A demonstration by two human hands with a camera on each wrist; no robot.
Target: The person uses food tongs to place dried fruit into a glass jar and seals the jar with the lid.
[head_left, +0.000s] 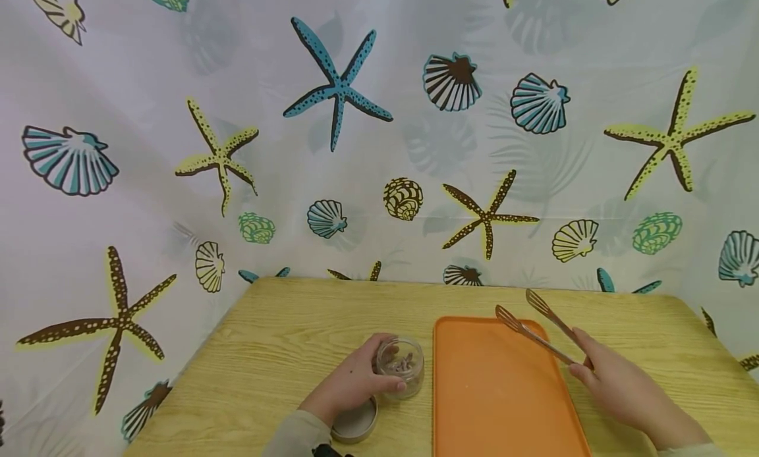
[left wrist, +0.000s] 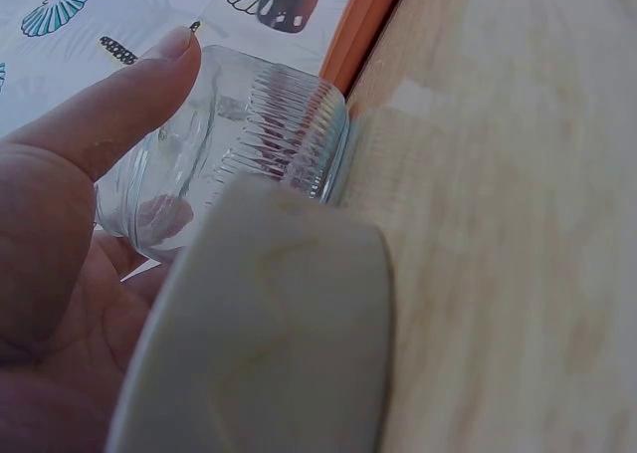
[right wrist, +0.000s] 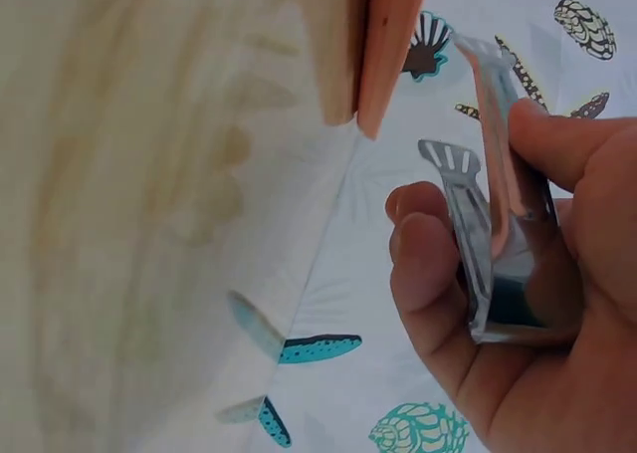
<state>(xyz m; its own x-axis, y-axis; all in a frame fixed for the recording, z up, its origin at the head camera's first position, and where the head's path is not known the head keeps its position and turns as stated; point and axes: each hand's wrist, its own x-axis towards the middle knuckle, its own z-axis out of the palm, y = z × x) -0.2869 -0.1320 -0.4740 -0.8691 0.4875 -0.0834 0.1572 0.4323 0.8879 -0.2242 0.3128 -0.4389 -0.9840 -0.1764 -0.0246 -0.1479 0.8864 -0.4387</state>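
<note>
My left hand [head_left: 358, 378] curls around a clear glass jar [head_left: 409, 379] that stands on the table, thumb on the near side and fingers behind. Small brownish pieces lie inside the jar; what they are I cannot tell. A round lid [head_left: 356, 423] rests on the table just below that hand, and it looms pale in the left wrist view. Metal tongs [right wrist: 488, 224] with slotted ends are held in my right hand [head_left: 619, 381], between thumb and fingers. Their two arms are spread apart, pointing up and left over the tray's far right part.
An orange tray [head_left: 498, 391] lies on the wooden table [head_left: 284, 338], between the jar and my right hand. Behind the table hangs a white curtain [head_left: 379, 154] printed with shells and starfish, which also runs along both sides.
</note>
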